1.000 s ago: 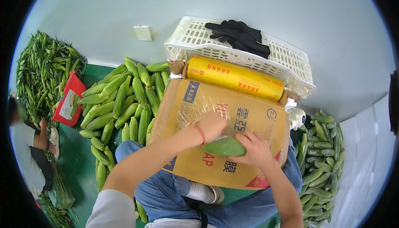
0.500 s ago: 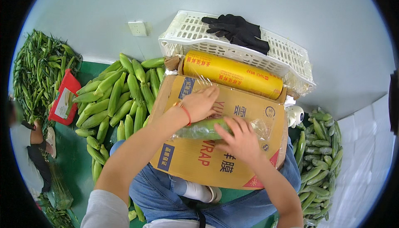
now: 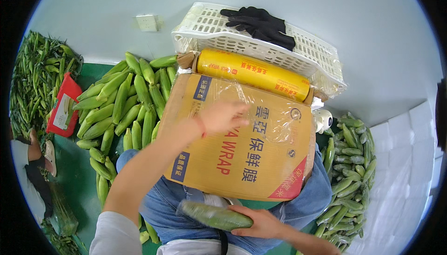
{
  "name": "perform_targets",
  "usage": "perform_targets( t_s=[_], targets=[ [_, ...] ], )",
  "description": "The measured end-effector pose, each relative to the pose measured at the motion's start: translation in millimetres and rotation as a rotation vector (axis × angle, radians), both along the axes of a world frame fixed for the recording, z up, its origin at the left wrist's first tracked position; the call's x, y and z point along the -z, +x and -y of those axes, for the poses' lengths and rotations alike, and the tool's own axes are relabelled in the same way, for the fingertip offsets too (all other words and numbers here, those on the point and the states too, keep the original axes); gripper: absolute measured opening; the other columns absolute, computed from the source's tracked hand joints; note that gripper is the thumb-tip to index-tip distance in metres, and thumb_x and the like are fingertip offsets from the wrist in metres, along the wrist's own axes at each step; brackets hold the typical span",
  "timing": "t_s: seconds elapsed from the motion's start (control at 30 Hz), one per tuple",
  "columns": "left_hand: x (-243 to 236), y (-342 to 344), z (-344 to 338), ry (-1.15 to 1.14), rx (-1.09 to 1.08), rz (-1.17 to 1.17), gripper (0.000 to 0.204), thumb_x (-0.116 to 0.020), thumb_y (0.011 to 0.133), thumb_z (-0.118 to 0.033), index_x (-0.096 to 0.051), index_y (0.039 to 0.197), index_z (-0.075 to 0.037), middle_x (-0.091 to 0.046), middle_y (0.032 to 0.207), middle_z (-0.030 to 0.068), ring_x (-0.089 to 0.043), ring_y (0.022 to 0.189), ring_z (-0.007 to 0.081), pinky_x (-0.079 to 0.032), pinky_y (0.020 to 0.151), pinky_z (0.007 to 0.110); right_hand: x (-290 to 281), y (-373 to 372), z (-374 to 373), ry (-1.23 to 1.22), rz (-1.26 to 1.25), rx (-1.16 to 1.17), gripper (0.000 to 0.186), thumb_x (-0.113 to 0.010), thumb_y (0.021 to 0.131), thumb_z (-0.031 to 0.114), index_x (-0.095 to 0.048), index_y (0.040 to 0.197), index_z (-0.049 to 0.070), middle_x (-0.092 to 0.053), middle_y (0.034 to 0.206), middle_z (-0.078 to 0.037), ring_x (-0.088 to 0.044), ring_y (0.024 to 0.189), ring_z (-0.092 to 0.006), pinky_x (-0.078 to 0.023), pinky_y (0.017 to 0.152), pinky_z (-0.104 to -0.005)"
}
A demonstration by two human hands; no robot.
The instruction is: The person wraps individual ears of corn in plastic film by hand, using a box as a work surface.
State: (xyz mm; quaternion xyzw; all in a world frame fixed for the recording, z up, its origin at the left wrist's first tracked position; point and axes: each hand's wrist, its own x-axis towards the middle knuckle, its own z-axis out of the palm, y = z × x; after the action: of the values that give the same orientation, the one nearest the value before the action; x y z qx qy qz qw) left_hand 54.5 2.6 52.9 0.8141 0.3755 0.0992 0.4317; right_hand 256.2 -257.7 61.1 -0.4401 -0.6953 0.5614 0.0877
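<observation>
An ear of corn in its green husk, wrapped in clear film (image 3: pixel 215 216), is low over my lap, with my right hand (image 3: pixel 260 222) closed round its right end. My left hand (image 3: pixel 224 116) is over the cardboard box (image 3: pixel 212 162) lying across my knees. Motion smears its fingers, so their grip does not show. Close by, clear cling film (image 3: pixel 274 115) stretches over the box top, down from the yellow film roll (image 3: pixel 251 73) at the far edge.
Unwrapped corn (image 3: pixel 125 101) is heaped on the green floor at left, near a red container (image 3: pixel 64 106). Wrapped ears (image 3: pixel 349 171) are piled at right. Behind the roll stands a white crate (image 3: pixel 316 59) bearing black gloves (image 3: pixel 260 27). Another person's arm (image 3: pixel 35 145) shows at far left.
The wrapped ear has come off the box top, down toward my lap in my right hand. My left hand stays above the box, no longer beside the ear. The view has shifted slightly.
</observation>
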Motion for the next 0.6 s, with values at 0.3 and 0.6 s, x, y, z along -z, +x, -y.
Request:
perform_targets(
  t_s=[0.3, 0.6],
  targets=[
    [-1.5, -7.8, 167.9, -0.251, -0.490, 0.959, 0.051, -0.064, 0.086, -0.031, -0.049, 0.133, -0.018, -0.054, 0.126, 0.0191, -0.056, 0.114, 0.0351, -0.044, 0.097, 0.051, 27.7, -34.3, 28.2, -1.446, -1.427, 0.174, 0.076, -0.031, 0.088, 0.071, -0.052, 0.119, 0.004, -0.056, 0.080, -0.017, -0.053, 0.048, -0.0210, -0.040, 0.035, -0.0287],
    [23.6, -39.3, 204.2, -0.495, -1.167, 1.022, 0.033, -0.033, 0.103, -0.038, -0.047, 0.103, -0.009, -0.053, 0.077, 0.0077, -0.058, 0.068, 0.0204, -0.052, 0.063, 0.036, -21.8, 3.7, 5.0, -0.419, -0.260, 0.307, 0.069, -0.072, 0.083, 0.036, -0.042, 0.138, 0.010, -0.062, 0.093, -0.014, -0.056, 0.058, -0.0189, -0.047, 0.054, -0.0243]
  ],
)
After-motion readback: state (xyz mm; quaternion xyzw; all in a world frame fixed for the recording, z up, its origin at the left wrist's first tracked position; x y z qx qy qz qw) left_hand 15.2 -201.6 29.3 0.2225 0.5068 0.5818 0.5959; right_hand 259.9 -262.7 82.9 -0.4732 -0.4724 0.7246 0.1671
